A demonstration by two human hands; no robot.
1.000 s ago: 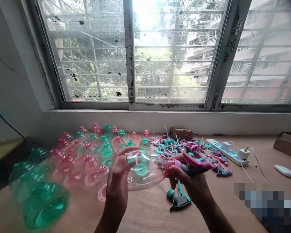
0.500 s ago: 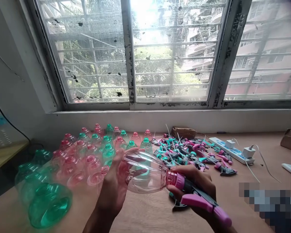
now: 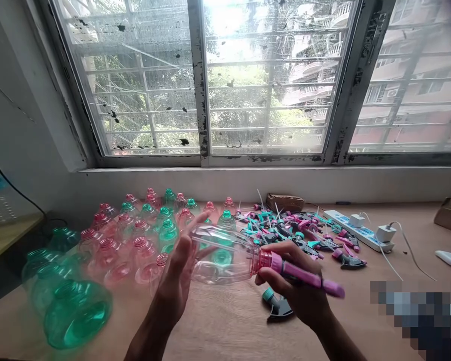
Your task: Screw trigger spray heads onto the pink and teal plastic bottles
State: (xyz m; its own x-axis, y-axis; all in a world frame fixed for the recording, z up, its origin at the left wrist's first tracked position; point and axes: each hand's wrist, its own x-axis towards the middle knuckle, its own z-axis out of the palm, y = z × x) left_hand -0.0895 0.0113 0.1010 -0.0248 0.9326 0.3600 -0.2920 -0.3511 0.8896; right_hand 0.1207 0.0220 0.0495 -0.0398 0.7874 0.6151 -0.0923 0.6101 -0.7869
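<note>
A clear pink plastic bottle (image 3: 229, 263) lies on its side in the air above the table, neck to the right. My left hand (image 3: 177, 273) grips its base end, thumb in front and fingers behind. At the neck, my right hand (image 3: 298, 286) has its thumb and fingers closed around the pink collar of a trigger sprayer (image 3: 311, 279). The collar meets the reddish threaded neck; how far it is screwed on I cannot tell. Below my right hand, a black sprayer head with a teal collar (image 3: 280, 307) lies on the table.
Pink bottles (image 3: 108, 253) and green bottles (image 3: 77, 316) stand at the left. A heap of pink, teal and black sprayers (image 3: 285, 228) lies behind my right hand. Beyond it are a power strip (image 3: 357, 233) with plugged-in chargers and a brown box (image 3: 285, 202) by the wall.
The sprayer has turned about the bottle's axis: its trigger, earlier hanging towards me, now lines up with the head. My right hand's grip has shifted, and the bottle has risen slightly.
</note>
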